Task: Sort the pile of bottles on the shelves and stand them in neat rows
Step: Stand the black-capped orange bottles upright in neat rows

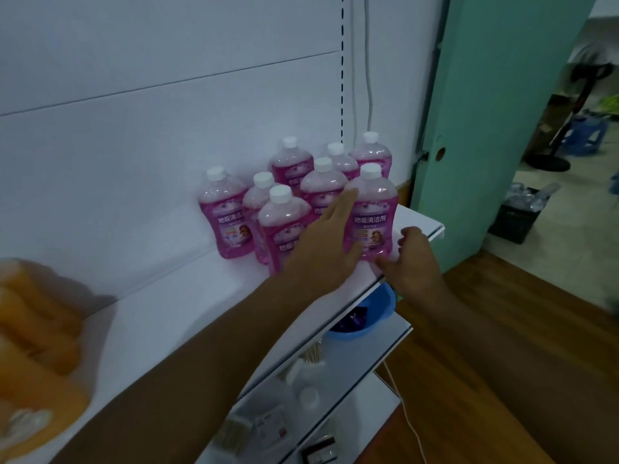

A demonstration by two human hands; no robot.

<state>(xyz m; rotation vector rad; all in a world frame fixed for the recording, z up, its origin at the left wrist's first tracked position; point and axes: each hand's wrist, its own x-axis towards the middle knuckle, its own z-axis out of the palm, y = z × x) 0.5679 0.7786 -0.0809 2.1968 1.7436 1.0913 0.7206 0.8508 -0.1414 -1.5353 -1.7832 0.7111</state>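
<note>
Several pink bottles with white caps stand upright in a cluster at the right end of the white shelf (187,296). The front right bottle (375,209) stands near the shelf's edge. My left hand (321,249) lies flat with fingers spread against that bottle's left side. My right hand (412,259) cups its lower right side, fingers curled. Another front bottle (283,222) stands just left of my left hand, and one more (224,212) stands furthest left against the back wall.
Blurred orange bottles (33,346) lie at the shelf's near left. Below, a blue basin (371,316) and small items sit on lower shelves. A green door (485,128) stands to the right, with wooden floor (502,329) beneath.
</note>
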